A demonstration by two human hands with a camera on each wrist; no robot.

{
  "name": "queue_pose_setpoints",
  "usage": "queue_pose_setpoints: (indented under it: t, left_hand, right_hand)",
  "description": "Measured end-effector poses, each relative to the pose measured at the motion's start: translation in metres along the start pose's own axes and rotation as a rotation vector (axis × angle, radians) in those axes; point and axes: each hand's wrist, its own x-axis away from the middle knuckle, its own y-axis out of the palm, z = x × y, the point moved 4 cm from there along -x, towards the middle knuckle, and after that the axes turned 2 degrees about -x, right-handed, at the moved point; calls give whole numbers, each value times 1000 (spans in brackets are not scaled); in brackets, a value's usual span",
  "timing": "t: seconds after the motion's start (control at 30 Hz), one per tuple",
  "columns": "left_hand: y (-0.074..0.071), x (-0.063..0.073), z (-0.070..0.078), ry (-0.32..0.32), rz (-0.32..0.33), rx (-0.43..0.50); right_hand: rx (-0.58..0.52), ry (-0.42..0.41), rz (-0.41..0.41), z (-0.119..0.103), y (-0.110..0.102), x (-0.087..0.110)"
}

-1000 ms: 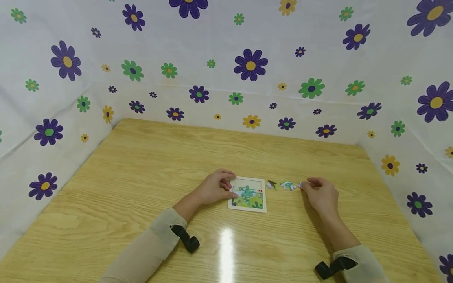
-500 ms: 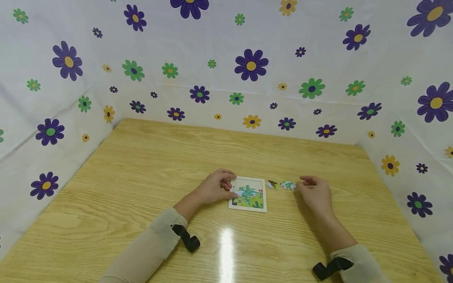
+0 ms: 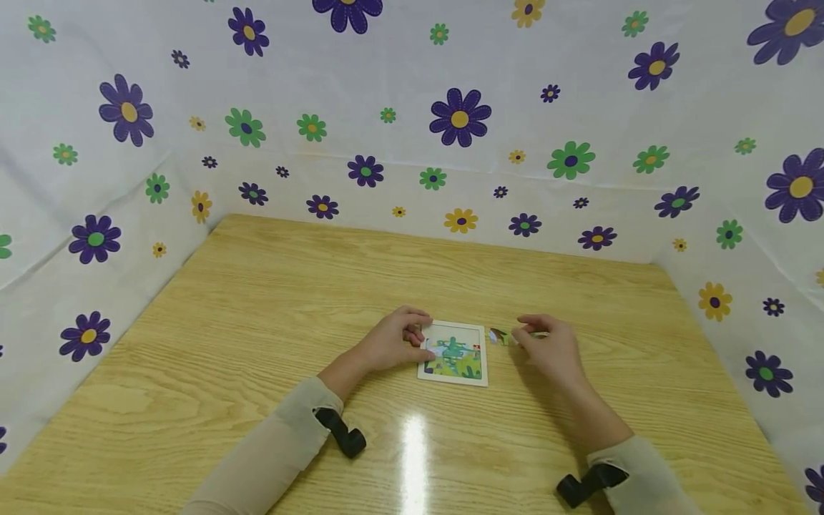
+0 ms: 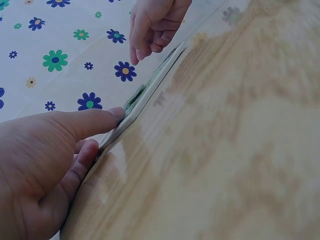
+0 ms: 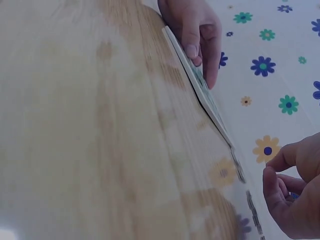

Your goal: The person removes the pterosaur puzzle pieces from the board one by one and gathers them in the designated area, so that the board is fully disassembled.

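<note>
My left hand (image 3: 394, 339) grips the left edge of a small square jigsaw puzzle (image 3: 455, 379) in a white frame. In the left wrist view, its thumb (image 4: 107, 119) lies over the puzzle's edge, with a finger against the side. The puzzle has a green and teal picture and a bare pale area along its top. Right of the frame lies a brown and green puzzle piece (image 3: 498, 336). Over the row of loose pieces hovers my right hand (image 3: 550, 347), fingers loosely bent and nothing visible between them. In the right wrist view, pieces (image 5: 252, 210) lie below this hand.
The wooden table (image 3: 322, 279) stretches around the puzzle. A white cloth (image 3: 386, 79) with printed flowers stands along the back and both sides. Each wrist carries a black camera mount (image 3: 341, 433), strapped over a beige sleeve (image 3: 270, 458).
My right hand has moved left along the row toward the puzzle, covering the pieces that showed right of the brown and green one. My left hand stays on the frame.
</note>
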Motion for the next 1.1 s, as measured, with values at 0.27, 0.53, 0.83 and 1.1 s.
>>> queue_pose_setpoints:
  t: [0.27,0.53,0.83,1.1]
  left_hand:
    - [0,1,1,-3,4,4]
    - [0,0,2,3,8,1]
    - [0,-1,0,17,2,11]
    - [1,-1,-1,9,-4,10]
  right_hand:
    - [-109,-59,-127,-17,28,0]
    - [-140,-101,-260,-34,64,5]
    - [-187,-124,-327,-43,96,9]
    - [-120,-113,-327,-40,101,8]
